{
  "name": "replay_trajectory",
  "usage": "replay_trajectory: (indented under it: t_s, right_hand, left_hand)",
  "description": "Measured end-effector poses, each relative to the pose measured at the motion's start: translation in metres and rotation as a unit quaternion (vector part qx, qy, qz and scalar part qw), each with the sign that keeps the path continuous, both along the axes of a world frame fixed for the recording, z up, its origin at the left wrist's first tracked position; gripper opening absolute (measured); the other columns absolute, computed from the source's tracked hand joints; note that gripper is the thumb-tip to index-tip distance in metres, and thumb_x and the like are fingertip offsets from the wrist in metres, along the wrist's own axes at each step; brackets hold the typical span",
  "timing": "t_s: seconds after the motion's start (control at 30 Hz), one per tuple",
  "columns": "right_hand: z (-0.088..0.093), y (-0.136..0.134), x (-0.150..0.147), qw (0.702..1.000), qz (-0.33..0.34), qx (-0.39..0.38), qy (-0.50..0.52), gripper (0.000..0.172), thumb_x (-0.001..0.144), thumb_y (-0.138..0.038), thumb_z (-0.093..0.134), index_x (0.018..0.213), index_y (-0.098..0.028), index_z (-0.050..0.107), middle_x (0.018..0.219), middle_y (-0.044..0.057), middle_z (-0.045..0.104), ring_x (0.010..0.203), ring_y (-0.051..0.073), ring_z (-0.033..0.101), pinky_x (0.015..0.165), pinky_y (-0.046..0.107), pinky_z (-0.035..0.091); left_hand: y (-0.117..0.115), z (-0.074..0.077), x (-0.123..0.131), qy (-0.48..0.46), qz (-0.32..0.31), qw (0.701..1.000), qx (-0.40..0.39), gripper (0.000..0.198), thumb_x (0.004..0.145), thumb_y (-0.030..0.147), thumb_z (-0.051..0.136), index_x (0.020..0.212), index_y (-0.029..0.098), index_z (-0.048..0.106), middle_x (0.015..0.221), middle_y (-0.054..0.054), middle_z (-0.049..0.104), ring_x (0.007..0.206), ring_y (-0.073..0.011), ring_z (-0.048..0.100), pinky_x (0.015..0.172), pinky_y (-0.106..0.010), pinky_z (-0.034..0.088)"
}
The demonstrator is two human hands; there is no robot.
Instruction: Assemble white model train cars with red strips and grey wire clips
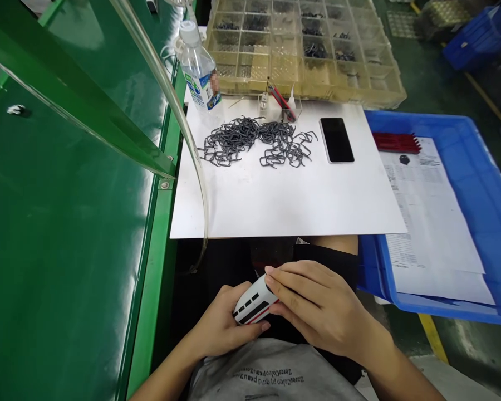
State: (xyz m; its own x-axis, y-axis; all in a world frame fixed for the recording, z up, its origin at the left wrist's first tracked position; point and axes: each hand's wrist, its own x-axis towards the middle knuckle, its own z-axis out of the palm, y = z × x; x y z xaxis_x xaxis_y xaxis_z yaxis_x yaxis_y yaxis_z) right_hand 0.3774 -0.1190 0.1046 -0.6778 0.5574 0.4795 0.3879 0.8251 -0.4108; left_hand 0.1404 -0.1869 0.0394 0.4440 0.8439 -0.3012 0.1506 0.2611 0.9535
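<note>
A white toy train car [254,302] with black windows and a red stripe is held low over my lap. My left hand [223,326] wraps round its rear part, thumb along the near side. On the other end rest the fingers of my right hand [323,306], pressed together and hiding that end. Beyond my hands, a heap of thin dark grey bent pieces [237,139] lies on the white board [300,203]. A smaller spread of the same pieces is at its right.
A black phone [337,140], a plastic bottle [198,69] and a small clear holder [279,106] with tools stand behind. Farther back is a compartment tray [317,89]. A clear hose [171,94] hangs at left beside a green frame [150,301]; a blue bin [463,312] with papers is right.
</note>
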Motion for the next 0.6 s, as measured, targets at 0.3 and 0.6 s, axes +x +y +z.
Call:
replay_trajectory:
  t_s: [0.3,0.6]
  right_hand:
    - [-0.003,-0.006,0.004,1.000,-0.002,-0.021,0.021,0.029,0.103,-0.016,0.073,0.130,-0.008,0.076,0.124,0.014,0.085,0.111,0.024,0.079,0.088,0.040,0.071]
    - [-0.007,-0.009,0.013,1.000,0.000,0.004,-0.014,0.024,0.105,-0.019,0.072,0.125,-0.007,0.077,0.125,0.011,0.086,0.109,0.022,0.081,0.089,0.038,0.070]
  left_hand:
    - [-0.006,-0.004,0.007,0.000,0.009,1.000,0.025,0.022,0.093,0.033,0.081,0.092,0.018,0.065,0.070,0.005,0.057,0.058,-0.0102,0.046,0.055,-0.023,0.037]
    - [-0.008,-0.004,0.004,0.014,-0.031,0.999,0.017,0.019,0.097,0.028,0.078,0.094,0.020,0.062,0.075,0.005,0.060,0.063,-0.0103,0.051,0.058,-0.022,0.039]
